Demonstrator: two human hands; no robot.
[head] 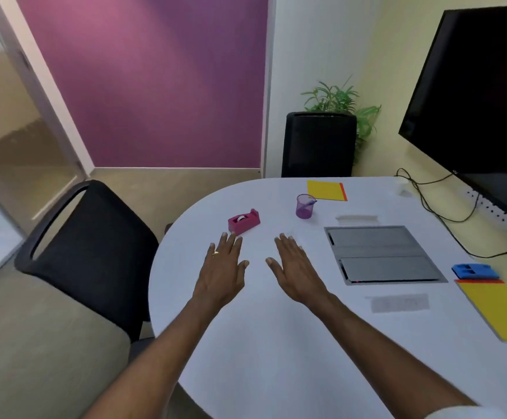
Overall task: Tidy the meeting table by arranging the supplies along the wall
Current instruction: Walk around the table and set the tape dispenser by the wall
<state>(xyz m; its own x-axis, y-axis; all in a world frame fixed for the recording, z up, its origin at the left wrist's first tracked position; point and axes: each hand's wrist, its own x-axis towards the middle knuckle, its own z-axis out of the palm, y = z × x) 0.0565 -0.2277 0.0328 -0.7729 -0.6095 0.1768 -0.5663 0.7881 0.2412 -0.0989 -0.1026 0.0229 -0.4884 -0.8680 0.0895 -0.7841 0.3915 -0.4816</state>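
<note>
Supplies lie scattered on the smooth, white, round-ended desk (246, 343): a blocky pink plastic tape dispenser (243, 221) just beyond the left hand (222, 267), a translucent purple cup (304, 206) holding a pen, a flat yellow pad (325, 190) with an orange edge at the far end, and a blue plastic block (474, 270) touching a second yellow pad (500, 308) near the wall. Both hands, the right hand (296, 269) beside the left, hover flat with each grip spread apart and holding nothing. A grey rectangular hatch (382, 255) sits flush in the desk.
</note>
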